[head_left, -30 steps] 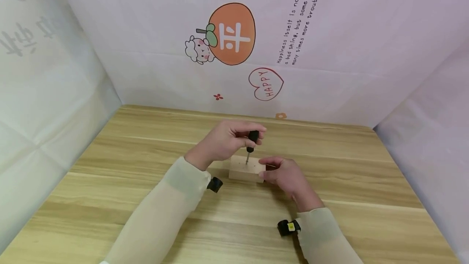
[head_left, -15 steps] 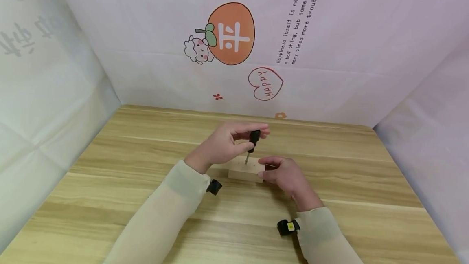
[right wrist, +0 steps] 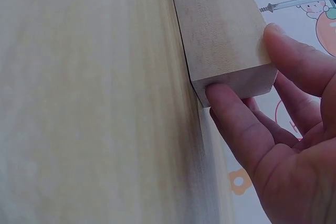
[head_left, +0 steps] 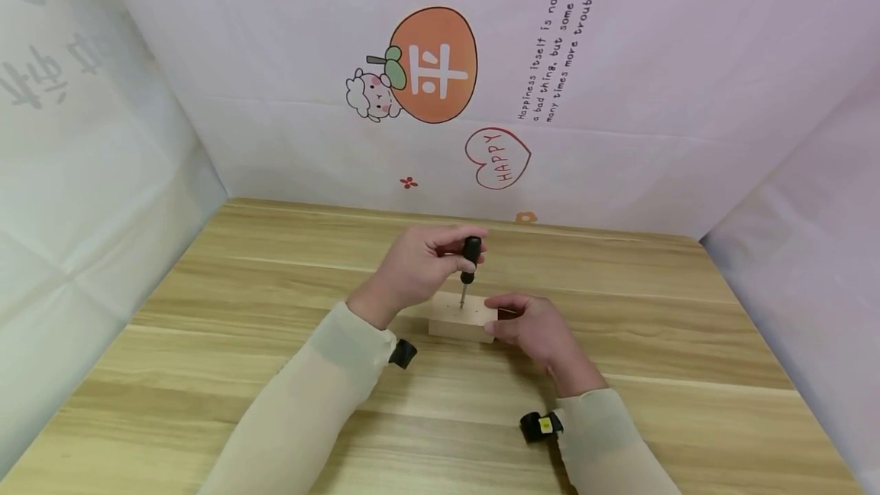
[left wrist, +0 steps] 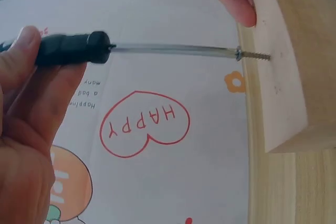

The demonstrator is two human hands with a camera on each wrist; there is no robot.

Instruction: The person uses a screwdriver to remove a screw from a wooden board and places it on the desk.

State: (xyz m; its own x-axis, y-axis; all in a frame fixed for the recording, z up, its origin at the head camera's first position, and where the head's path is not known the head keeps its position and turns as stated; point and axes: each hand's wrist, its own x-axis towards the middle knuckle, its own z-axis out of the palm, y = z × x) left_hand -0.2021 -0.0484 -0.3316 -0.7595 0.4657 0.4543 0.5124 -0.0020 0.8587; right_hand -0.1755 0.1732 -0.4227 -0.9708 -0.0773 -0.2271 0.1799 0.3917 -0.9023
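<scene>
My left hand [head_left: 415, 266] pinches the black handle of a screwdriver [head_left: 470, 250] between thumb and fingers. The shaft points down, its tip at the head of a screw [left wrist: 254, 55], which stands partly sunk in the top face of a pale wooden block [head_left: 461, 330]. Bare thread shows between the screw head and the wood in the left wrist view. My right hand [head_left: 538, 328] grips the block's right end, with the thumb at the near edge and fingers around the end face. Small dark holes [left wrist: 277, 89] mark the same top face on either side of the screw.
The block lies on a wood-grain table [head_left: 646, 342]. Behind it rises a white printed cloth [head_left: 619, 159], with more white cloth [head_left: 103, 174] at both sides. Black wrist cameras [head_left: 402, 354] are strapped below both hands.
My left hand's fingers straightened along the screwdriver handle half a second ago and now close round it again. The handle has swung a little left, more upright. Right hand and block stay put.
</scene>
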